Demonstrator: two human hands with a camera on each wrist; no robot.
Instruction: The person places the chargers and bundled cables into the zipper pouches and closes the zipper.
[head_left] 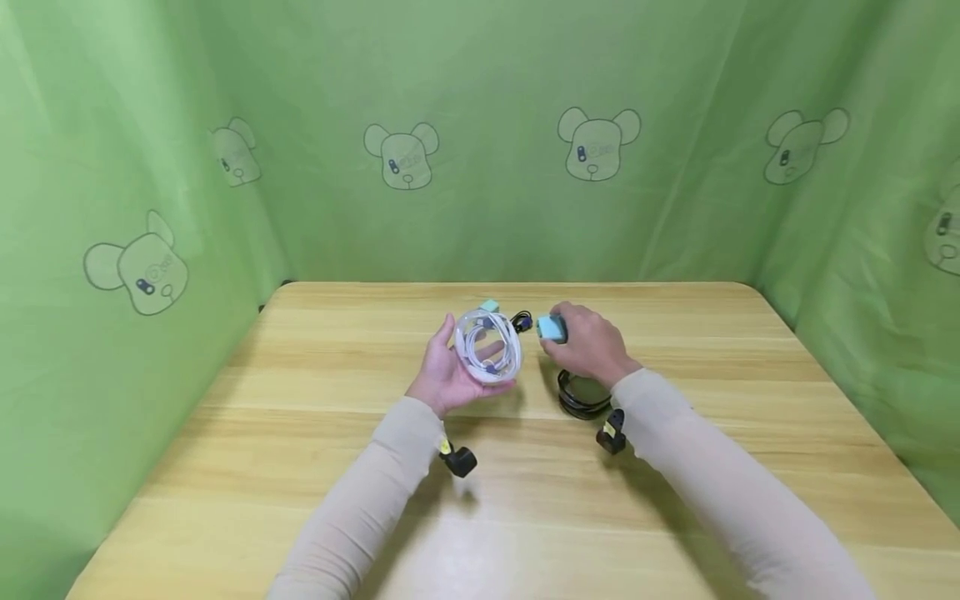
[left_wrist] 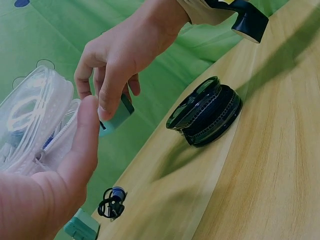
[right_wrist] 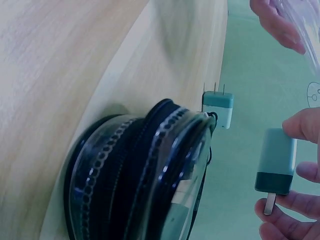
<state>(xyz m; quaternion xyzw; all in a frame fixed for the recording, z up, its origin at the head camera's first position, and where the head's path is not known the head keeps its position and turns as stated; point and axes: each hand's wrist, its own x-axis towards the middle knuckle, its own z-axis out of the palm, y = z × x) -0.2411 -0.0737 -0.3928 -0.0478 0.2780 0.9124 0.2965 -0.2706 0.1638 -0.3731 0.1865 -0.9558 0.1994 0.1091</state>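
While the left hand (head_left: 448, 373), spread, bears a clear case (head_left: 517, 350) of white cable (head_left: 471, 343), the right hand (head_left: 592, 338) pinches a charger (right_wrist: 275, 154).

The chargers (right_wrist: 276, 151) are two-tone teal, one case (head_left: 507, 343) clear-white, another case (left_wrist: 205, 112) black; bear outlines (head_left: 406, 162) pattern the green curtain (head_left: 495, 233); the tabletop (head_left: 300, 375) shows yellowish woodgrain.

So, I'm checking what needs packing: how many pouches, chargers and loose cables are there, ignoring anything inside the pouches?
Pouches: 2 (white pouch in the left hand, black pouch on the table)
Chargers: 2 (teal charger in right hand, second charger on table)
Cables: 1 (black cable)
Total: 5
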